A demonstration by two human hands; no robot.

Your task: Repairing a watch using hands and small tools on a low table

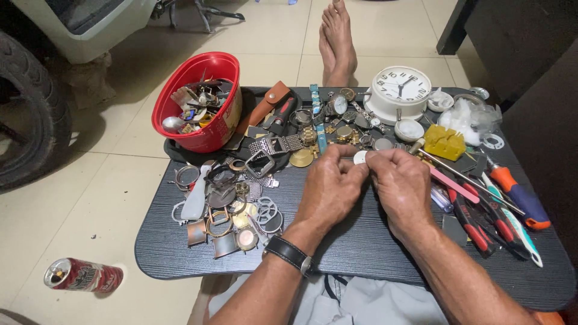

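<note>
Two hands meet over dark desk point(361, 247) in head view. I see left hand point(330, 189) and right hand point(402, 186) pinching same small white round part point(360, 157) between fingertips, held just above desk centre. Fingers of both clenched on it. My read: work mid-way; part in hand, watch cases point(226, 225) heaped left, pliers point(475, 222) and orange-handled screwdriver point(519, 195) untouched right. White clock point(399, 90) stands behind.

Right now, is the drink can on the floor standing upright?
No, the red drink can lies on its side on the tiled floor, left of the dark tray table, its open top facing left.
</note>
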